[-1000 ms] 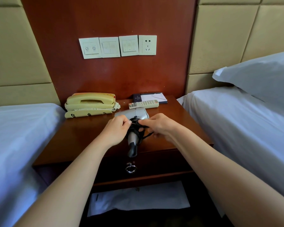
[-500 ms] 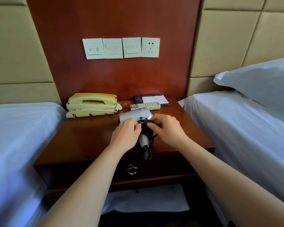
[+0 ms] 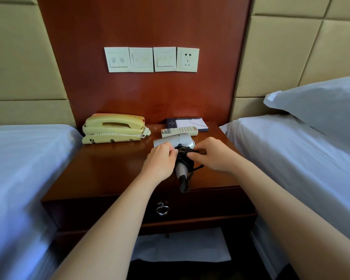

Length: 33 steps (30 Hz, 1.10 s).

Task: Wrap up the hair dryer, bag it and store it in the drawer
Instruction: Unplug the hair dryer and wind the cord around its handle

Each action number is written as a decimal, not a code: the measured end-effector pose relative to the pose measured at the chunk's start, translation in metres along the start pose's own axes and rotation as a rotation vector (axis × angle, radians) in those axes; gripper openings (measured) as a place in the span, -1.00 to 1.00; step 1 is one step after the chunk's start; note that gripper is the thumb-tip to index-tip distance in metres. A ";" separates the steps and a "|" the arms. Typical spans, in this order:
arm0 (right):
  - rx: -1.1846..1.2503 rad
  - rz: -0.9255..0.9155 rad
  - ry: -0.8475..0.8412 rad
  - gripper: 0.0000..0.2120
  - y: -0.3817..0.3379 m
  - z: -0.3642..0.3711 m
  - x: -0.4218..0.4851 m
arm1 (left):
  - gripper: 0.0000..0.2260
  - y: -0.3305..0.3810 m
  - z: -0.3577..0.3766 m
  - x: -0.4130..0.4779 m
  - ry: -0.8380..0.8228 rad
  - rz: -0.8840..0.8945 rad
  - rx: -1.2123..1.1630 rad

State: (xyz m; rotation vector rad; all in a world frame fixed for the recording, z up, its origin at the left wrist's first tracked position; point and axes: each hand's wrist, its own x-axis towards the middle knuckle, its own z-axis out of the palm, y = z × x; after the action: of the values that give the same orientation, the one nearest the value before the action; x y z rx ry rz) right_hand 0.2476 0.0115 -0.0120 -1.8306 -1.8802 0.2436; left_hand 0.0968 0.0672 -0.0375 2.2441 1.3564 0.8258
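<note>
fingers of left hand [image 3: 160,160] and right hand [image 3: 214,156] still pinch the cord [image 3: 187,158] wrapped round the hair dryer [image 3: 174,140].

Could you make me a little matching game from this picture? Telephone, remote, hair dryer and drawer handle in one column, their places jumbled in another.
1. telephone
2. remote
3. hair dryer
4. drawer handle

A. between the left hand and the right hand
B. back left of the nightstand top
C. on the nightstand's front, below the top
D. just behind the hair dryer, before the notepad

Pairs: 1-B, 2-D, 3-A, 4-C
</note>
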 end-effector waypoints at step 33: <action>0.462 0.259 0.156 -0.58 0.039 0.019 -0.005 | -0.82 0.014 0.008 0.002 -0.132 0.045 -0.087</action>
State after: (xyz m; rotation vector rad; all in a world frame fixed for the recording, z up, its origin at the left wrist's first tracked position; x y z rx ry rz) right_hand 0.2726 0.0139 -0.0476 -1.7041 -1.3411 0.5571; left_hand 0.1120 0.0620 -0.0343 2.2263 1.1916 0.7236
